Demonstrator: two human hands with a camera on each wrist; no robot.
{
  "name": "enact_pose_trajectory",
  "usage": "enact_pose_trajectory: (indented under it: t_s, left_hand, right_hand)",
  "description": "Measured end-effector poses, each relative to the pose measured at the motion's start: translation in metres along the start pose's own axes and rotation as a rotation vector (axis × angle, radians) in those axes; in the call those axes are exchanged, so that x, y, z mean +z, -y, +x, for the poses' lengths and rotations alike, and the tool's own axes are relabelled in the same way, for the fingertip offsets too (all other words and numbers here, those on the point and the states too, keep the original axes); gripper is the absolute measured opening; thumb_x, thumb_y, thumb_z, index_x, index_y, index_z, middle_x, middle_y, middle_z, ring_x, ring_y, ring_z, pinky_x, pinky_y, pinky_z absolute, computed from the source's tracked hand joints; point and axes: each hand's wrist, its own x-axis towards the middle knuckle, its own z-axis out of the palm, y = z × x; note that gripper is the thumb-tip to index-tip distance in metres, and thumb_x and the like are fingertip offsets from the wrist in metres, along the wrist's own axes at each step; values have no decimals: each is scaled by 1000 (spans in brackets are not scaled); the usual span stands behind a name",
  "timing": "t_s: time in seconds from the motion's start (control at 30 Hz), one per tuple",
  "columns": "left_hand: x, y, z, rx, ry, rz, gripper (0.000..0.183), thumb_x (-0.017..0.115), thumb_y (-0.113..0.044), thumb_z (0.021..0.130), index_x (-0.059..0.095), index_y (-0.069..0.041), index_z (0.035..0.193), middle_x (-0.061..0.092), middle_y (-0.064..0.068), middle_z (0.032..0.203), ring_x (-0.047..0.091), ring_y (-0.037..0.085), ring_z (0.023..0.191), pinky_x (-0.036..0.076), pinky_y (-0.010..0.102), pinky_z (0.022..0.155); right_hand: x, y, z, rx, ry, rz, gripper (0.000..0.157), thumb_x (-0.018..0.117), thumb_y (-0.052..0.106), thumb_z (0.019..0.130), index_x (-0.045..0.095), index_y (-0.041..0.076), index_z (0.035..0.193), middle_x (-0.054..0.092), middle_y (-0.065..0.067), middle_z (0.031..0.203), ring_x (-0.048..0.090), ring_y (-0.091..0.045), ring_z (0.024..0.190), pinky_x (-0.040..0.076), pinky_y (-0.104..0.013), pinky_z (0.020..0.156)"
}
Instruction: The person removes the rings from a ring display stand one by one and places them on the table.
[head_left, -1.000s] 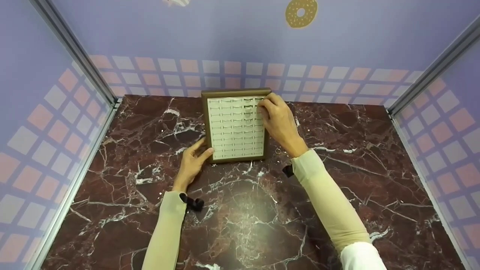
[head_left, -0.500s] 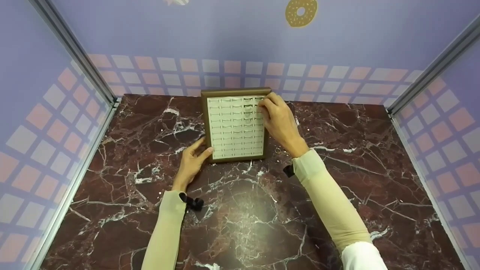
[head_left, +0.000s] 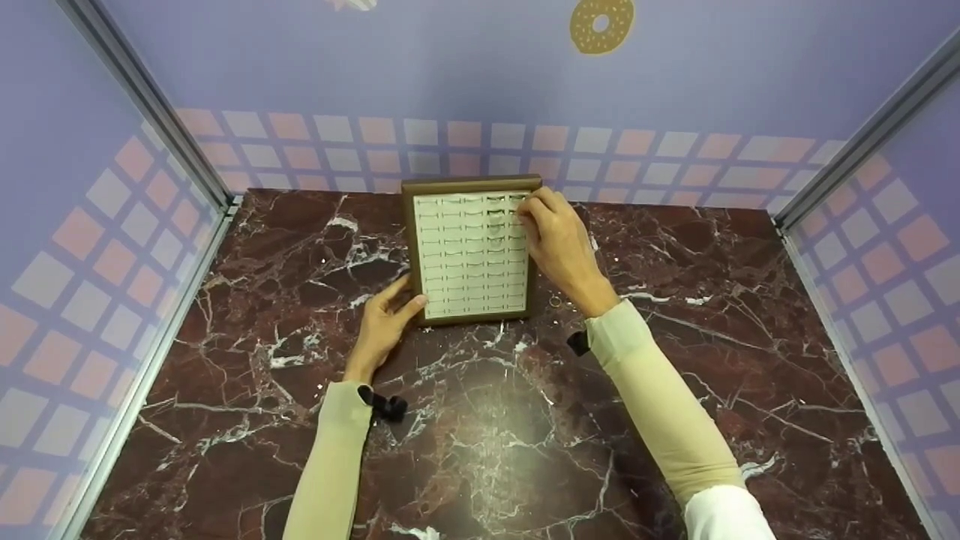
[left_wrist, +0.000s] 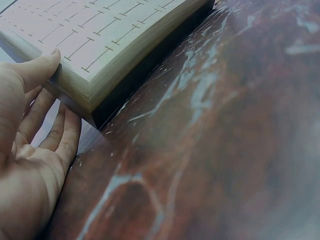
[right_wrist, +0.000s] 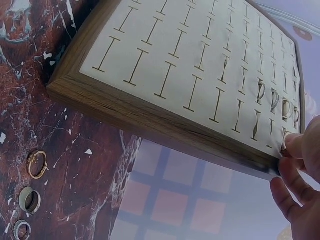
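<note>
A ring display tray [head_left: 450,271] with a wooden frame and white slotted padding stands tilted up near the back wall. My left hand [head_left: 384,324] holds its lower left corner, thumb over the front edge and fingers behind it. At the upper right, the thumb and fingers of my right hand [head_left: 560,238] pinch a ring [right_wrist: 285,142] at a slot in the right-hand column. The fingertips hide part of that ring. Several rings sit in nearby slots, among them a silver ring [right_wrist: 261,92] and a studded ring [right_wrist: 275,99].
Loose on the marbled table lie a gold ring [right_wrist: 37,164], a wide silver ring [right_wrist: 30,200] and a sparkling ring [right_wrist: 22,230], right of the tray. The lilac back wall [head_left: 300,75] rises close behind the tray, with side walls at left and right.
</note>
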Motion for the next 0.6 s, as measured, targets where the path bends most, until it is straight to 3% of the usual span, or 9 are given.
enact_pose_trajectory:
  t_s: [0.13, 0.37, 0.6]
  left_hand:
    - [0, 0, 0, -8, 1, -4, 57, 71, -2, 92, 48, 4, 144, 56, 27, 137, 61, 21, 117, 53, 27, 97]
    - [-1, -4, 0, -7, -5, 87, 59, 73, -6, 91, 48, 4, 144, 56, 25, 139, 57, 30, 125, 50, 23, 97]
    - [1, -2, 0, -4, -21, 54, 58, 73, -3, 91, 48, 7, 143, 55, 27, 138, 58, 27, 123, 51, 23, 96]
  right_hand:
    - [-1, 0, -1, -3, 11, -2, 5, 63, 1, 96, 67, 2, 96, 62, -9, 100, 56, -27, 87, 49, -36, 78]
    - [-8, 0, -4, -23, 8, 6, 6, 62, -2, 96, 67, 1, 96, 63, -11, 103, 59, -29, 95, 51, -38, 86]
    - [-14, 2, -9, -33, 1, 33, 6, 64, -4, 94, 68, 0, 97, 64, -10, 102, 60, -28, 96, 52, -36, 87]
